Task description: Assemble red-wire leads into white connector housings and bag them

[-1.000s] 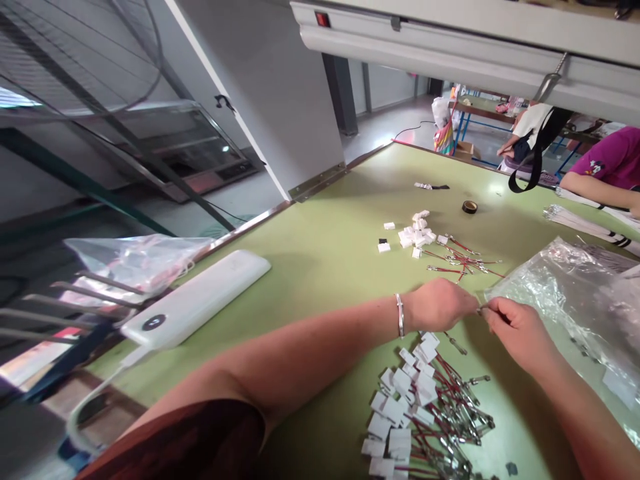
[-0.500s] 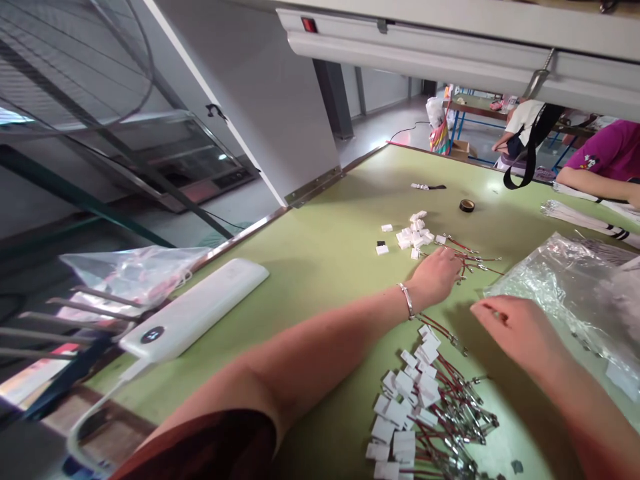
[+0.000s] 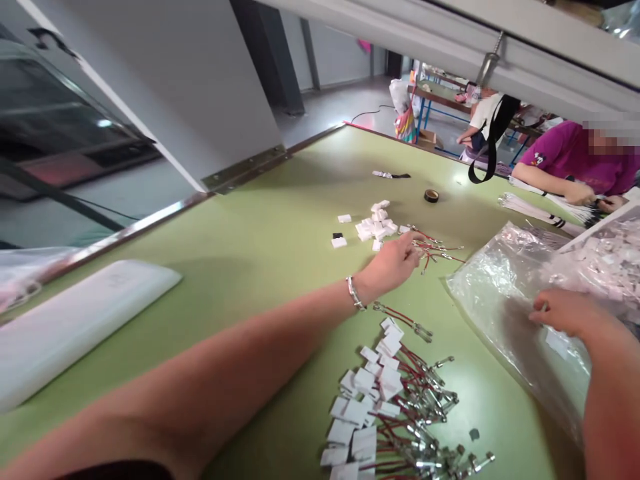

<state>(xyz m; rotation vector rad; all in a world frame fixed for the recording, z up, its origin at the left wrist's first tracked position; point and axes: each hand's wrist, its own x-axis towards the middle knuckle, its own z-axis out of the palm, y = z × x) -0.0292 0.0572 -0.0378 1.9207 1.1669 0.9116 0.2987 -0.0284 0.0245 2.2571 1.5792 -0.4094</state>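
Note:
My left hand (image 3: 393,261), with a bracelet at its wrist, reaches across the green table, fingers bent and closed on short red wires (image 3: 435,247) with metal ends. Close to it is a heap of small white connectors (image 3: 377,223). My right hand (image 3: 565,310) is above the clear plastic bag (image 3: 493,267), thumb and fingers pinched together; something tiny may be between the tips, but I cannot make it out. Nearer to me lies a pile of white connectors (image 3: 365,380) fitted with red wires and metal terminals. A separate pair of red wires (image 3: 403,320) lies below my left wrist.
A roll of black tape (image 3: 431,195) lies farther back. At left is a long white device (image 3: 100,313). White pieces fill a container (image 3: 610,257) at right. A co-worker in purple (image 3: 575,160) handles bundled white wires (image 3: 535,210). A black strap (image 3: 487,150) hangs above.
The view has swung right, so the table things appear farther left. My right hand has moved right, from beside the bag to over it. My left hand stays at the red wires.

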